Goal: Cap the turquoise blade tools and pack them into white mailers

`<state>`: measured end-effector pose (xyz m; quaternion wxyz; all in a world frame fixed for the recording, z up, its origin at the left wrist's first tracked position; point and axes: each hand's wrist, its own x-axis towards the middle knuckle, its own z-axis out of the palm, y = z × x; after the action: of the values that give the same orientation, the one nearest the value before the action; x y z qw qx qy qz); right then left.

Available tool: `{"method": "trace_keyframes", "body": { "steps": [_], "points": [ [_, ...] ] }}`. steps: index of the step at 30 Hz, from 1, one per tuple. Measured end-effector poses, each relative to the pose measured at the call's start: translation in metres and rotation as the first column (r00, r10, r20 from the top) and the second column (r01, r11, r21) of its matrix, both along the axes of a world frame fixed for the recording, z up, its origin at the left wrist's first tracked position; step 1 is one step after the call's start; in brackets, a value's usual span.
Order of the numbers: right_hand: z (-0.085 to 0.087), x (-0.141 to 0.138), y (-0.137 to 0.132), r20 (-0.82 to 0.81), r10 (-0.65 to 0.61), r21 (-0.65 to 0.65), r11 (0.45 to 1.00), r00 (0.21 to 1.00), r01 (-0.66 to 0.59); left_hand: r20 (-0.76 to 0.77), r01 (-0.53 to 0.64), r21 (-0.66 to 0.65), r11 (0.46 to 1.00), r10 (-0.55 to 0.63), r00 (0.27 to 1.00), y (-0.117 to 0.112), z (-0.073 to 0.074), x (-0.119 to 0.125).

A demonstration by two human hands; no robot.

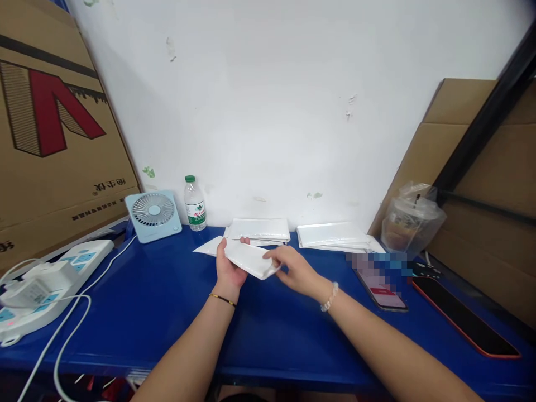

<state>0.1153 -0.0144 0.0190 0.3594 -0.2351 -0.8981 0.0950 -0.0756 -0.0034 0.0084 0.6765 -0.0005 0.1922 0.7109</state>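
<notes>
A flat white plastic-looking packet (249, 258), perhaps folded, is held above the blue table (167, 312). My left hand (229, 268) wraps around its left part, thumb on top and fingers beneath. At the right end, my right hand (293, 269) pinches the packet's edge between thumb and fingers. Behind the hands, a stack of similar white packets (259, 229) lies by the wall, and another white stack (330, 234) sits to its right. What is inside the packet cannot be seen.
On the left are a power strip (79, 262) with cables, a light blue fan (154, 215) and a water bottle (195, 206). To the right lie a phone (387, 296), a red-edged phone (464, 315) and a bagged drink cup (406, 223). Cardboard boxes (50, 184) flank the table.
</notes>
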Motion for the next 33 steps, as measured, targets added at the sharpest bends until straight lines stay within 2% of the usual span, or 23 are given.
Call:
{"method": "trace_keyframes", "body": {
  "steps": [2, 4, 6, 7, 8, 9, 10, 11, 12, 13, 14, 15, 19, 22, 24, 27, 30, 33],
  "points": [
    [-0.009, 0.004, -0.009, 0.091, 0.015, 0.087, 0.996, 0.996, -0.023, 0.031, -0.033, -0.015, 0.999, 0.034, 0.999, 0.0, 0.001, -0.003],
    [-0.016, 0.007, -0.012, 0.078, 0.042, 0.03, 0.999, 0.996, -0.044, 0.019, -0.098, 0.002, 0.995, 0.098, 0.995, 0.0, 0.004, -0.006],
    [-0.021, 0.004, -0.014, -0.155, -0.039, -0.196, 0.981, 0.987, 0.008, -0.044, -0.197, 0.041, 0.98, 0.198, 0.979, -0.001, 0.011, -0.005],
    [-0.022, 0.001, -0.014, -0.331, -0.143, -0.358, 0.933, 0.933, 0.015, -0.088, -0.242, 0.072, 0.968, 0.248, 0.965, -0.002, 0.015, -0.003],
    [-0.023, -0.003, -0.014, -0.491, -0.277, -0.528, 0.849, 0.826, -0.029, -0.137, -0.281, 0.112, 0.953, 0.295, 0.946, -0.003, 0.019, 0.001],
    [-0.023, -0.008, -0.013, -0.596, -0.417, -0.668, 0.732, 0.686, -0.135, -0.187, -0.302, 0.162, 0.939, 0.33, 0.925, -0.005, 0.024, 0.006],
    [-0.023, -0.014, -0.012, -0.638, -0.529, -0.748, 0.598, 0.56, -0.288, -0.238, -0.302, 0.22, 0.928, 0.351, 0.906, -0.007, 0.03, 0.014],
    [-0.023, -0.018, -0.011, -0.641, -0.605, -0.766, 0.465, 0.472, -0.444, -0.29, -0.285, 0.283, 0.916, 0.365, 0.885, -0.009, 0.035, 0.022],
    [-0.023, -0.022, -0.009, -0.631, -0.651, -0.742, 0.346, 0.423, -0.574, -0.342, -0.25, 0.348, 0.904, 0.37, 0.864, -0.012, 0.04, 0.032],
    [-0.023, -0.024, -0.008, -0.617, -0.679, -0.704, 0.25, 0.399, -0.664, -0.393, -0.211, 0.408, 0.888, 0.379, 0.838, -0.015, 0.045, 0.042],
    [-0.023, -0.024, -0.006, -0.604, -0.702, -0.668, 0.188, 0.378, -0.719, -0.445, -0.166, 0.456, 0.874, 0.385, 0.808, -0.017, 0.049, 0.051],
    [-0.024, -0.023, -0.004, -0.593, -0.724, -0.641, 0.157, 0.354, -0.752, -0.491, -0.12, 0.495, 0.861, 0.391, 0.779, -0.02, 0.053, 0.061],
    [-0.027, -0.012, 0.004, -0.518, -0.811, -0.635, 0.152, 0.272, -0.757, -0.593, 0.004, 0.58, 0.815, 0.419, 0.688, -0.025, 0.063, 0.084],
    [-0.029, -0.007, 0.005, -0.463, -0.844, -0.712, 0.173, 0.271, -0.681, -0.601, 0.02, 0.612, 0.791, 0.448, 0.662, -0.025, 0.067, 0.088],
    [-0.03, -0.009, 0.004, -0.476, -0.824, -0.771, 0.223, 0.307, -0.597, -0.585, 0.004, 0.628, 0.778, 0.469, 0.662, -0.024, 0.068, 0.089],
    [-0.031, -0.012, 0.003, -0.533, -0.761, -0.811, 0.334, 0.371, -0.481, -0.558, -0.033, 0.646, 0.762, 0.502, 0.661, -0.026, 0.069, 0.088],
    [-0.033, -0.006, 0.008, -0.531, -0.753, -0.84, 0.408, 0.388, -0.358, -0.503, -0.108, 0.638, 0.763, 0.519, 0.692, -0.028, 0.072, 0.082],
    [-0.036, 0.017, 0.017, -0.432, -0.777, -0.884, 0.464, 0.458, -0.046, -0.423, -0.217, 0.597, 0.772, 0.533, 0.733, -0.03, 0.08, 0.065]
  ]
}}
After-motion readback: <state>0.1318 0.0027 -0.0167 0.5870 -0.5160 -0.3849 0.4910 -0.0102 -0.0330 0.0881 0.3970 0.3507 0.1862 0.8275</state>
